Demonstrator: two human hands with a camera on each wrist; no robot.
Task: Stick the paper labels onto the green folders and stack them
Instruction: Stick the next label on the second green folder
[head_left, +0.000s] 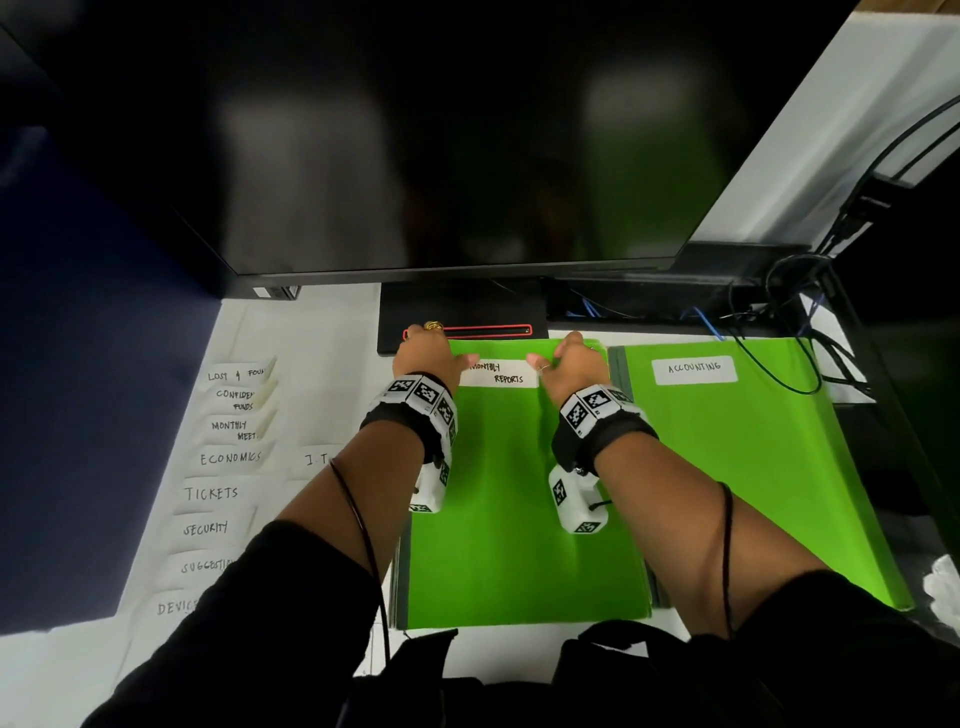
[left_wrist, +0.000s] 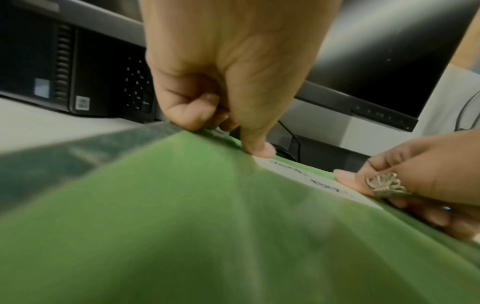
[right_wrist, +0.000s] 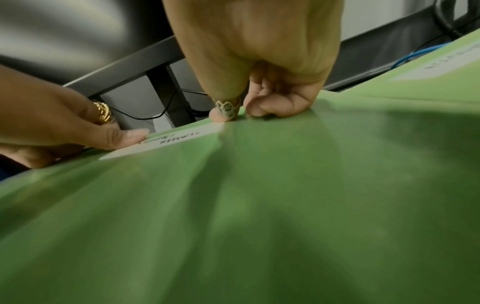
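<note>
A stack of green folders (head_left: 524, 493) lies on the white table in front of me. A white paper label (head_left: 500, 374) reading MONTHLY REPORTS sits across the top folder's upper end. My left hand (head_left: 441, 358) has its thumb (left_wrist: 259, 150) pressed on the label's left end, its other fingers curled at the folder's top edge. My right hand (head_left: 563, 361) mirrors it: the ringed thumb (right_wrist: 224, 114) presses the label's (right_wrist: 166, 139) right end, and the curled fingers (right_wrist: 272, 109) sit at the edge. A second green folder (head_left: 753, 467) to the right carries an ACCOUNTING label (head_left: 694, 370).
Several loose handwritten labels (head_left: 223, 457) lie in a column on the table at the left. A dark monitor (head_left: 441, 156) hangs over the far edge, its black stand (head_left: 462, 312) just beyond the folders. Cables (head_left: 779, 332) trail at the back right.
</note>
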